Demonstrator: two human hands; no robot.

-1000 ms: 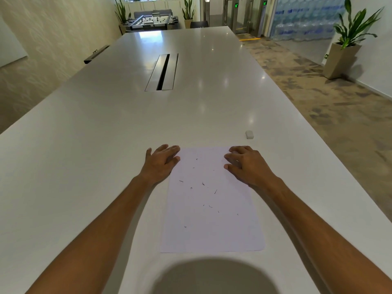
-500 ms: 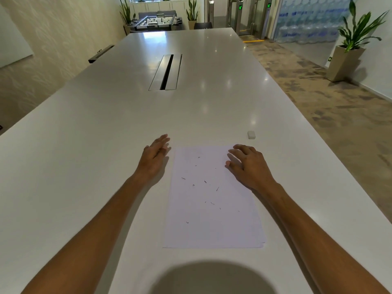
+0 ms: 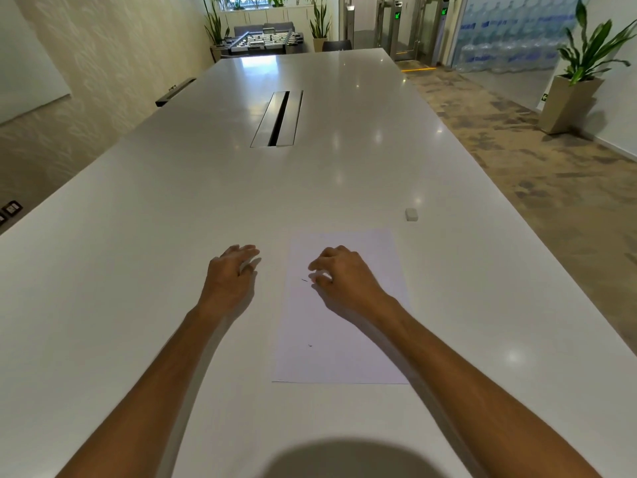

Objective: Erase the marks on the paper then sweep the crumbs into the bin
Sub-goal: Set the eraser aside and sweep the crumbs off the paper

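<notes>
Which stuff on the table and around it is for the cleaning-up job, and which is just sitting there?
For the job:
- paper
- dark crumbs on it
- eraser
- left hand beside the sheet
- right hand on the sheet

No bin is in view.

Just there:
- table
- cable slot
- potted plant
- foosball table

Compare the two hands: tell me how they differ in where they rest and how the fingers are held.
The left hand lies on the bare table, left of the paper; the right hand is over the paper. The left hand's fingers reach forward, loosely spread; the right hand's fingers curl down by a dark crumb. Both are palm-down and hold nothing.
</notes>
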